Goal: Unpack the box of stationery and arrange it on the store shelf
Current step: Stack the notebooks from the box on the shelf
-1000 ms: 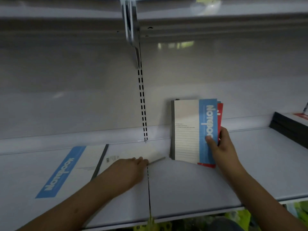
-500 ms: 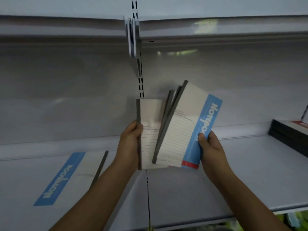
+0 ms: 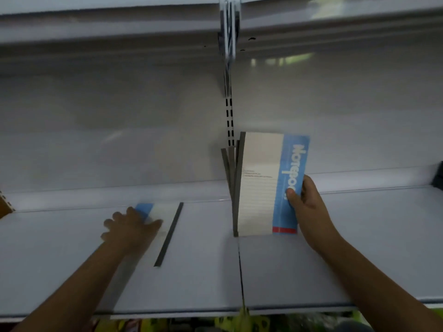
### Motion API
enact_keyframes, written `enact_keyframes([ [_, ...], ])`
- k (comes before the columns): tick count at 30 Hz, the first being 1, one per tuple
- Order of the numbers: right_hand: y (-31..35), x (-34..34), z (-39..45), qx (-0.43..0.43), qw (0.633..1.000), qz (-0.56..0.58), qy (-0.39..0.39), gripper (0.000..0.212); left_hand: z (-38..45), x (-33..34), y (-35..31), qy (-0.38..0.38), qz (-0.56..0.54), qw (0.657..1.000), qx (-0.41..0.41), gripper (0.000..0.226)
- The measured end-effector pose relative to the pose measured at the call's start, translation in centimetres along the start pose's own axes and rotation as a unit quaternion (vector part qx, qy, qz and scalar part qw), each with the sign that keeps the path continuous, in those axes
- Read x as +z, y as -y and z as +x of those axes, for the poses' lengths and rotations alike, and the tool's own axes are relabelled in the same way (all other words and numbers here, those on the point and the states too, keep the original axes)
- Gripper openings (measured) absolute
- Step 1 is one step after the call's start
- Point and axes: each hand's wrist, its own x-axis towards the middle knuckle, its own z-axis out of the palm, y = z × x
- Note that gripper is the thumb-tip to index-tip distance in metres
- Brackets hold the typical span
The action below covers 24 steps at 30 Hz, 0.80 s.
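Head view shows us both hands over a white shelf (image 3: 311, 271). Our right hand (image 3: 305, 204) grips a bundle of notebooks (image 3: 261, 185) at its right edge, the thumb on the blue strip of the front cover and the fingers behind. The bundle stands upright on the shelf, just right of the seam between two shelf boards, and the grey spines fan out a little at the top left. Our left hand (image 3: 130, 227) lies flat with straight fingers on another notebook (image 3: 165, 219), which lies flat on the left board, its dark spine on the right side. Behind the bundle we see the slotted rail (image 3: 229, 121) on the white back wall. At the far right edge something dark (image 3: 438, 176) sits on the shelf, but we cannot tell what it is.
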Motion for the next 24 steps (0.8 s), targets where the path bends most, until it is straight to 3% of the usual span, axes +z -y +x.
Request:
enact_keyframes([
  [2,-0.7,0.3,0.1,0.021,0.999,-0.022,0.018,0.029,0.6,0.0,1.6,0.024,0.054,0.998,-0.023,0.106],
  [5,-0.9,0.2,0.1,0.049,0.998,-0.029,0.031,0.027,1.3,-1.6,1.9,0.063,0.054,0.997,-0.005,0.108],
  [8,-0.9,0.0,-0.1,0.058,0.998,-0.013,0.027,0.026,1.4,-3.2,1.6,0.124,-0.125,0.984,-0.017,0.079],
  [12,-0.7,-0.1,-0.4,0.081,0.996,0.037,0.029,0.026,0.9,-3.6,1.2,0.131,-0.259,0.957,0.007,0.023],
  [16,-0.8,-0.3,-0.5,0.099,0.99,0.093,0.028,0.025,0.0,-4.8,0.2,0.171,-0.495,0.851,-0.033,0.013],
  [18,-0.8,-0.5,-0.5,0.111,0.985,0.132,0.021,0.024,-1.1,-4.8,0.1,0.194,-0.553,0.808,-0.058,0.01],
  [19,-0.8,-0.5,-0.6,0.117,0.982,0.147,0.018,0.023,-1.9,-4.6,0.2,0.221,-0.538,0.811,-0.065,0.012],
  [20,-0.8,-0.5,-0.5,0.123,0.98,0.154,0.017,0.023,-2.9,-4.3,0.3,0.254,-0.483,0.835,-0.066,0.018],
  [22,-0.8,-0.5,-0.5,0.126,0.98,0.156,0.015,0.023,-4.6,-3.8,0.9,0.292,-0.269,0.917,-0.036,0.032],
  [24,-0.9,-0.3,-0.4,0.125,0.981,0.149,0.013,0.021,-5.3,-3.6,0.9,0.206,-0.035,0.977,0.047,0.039],
])
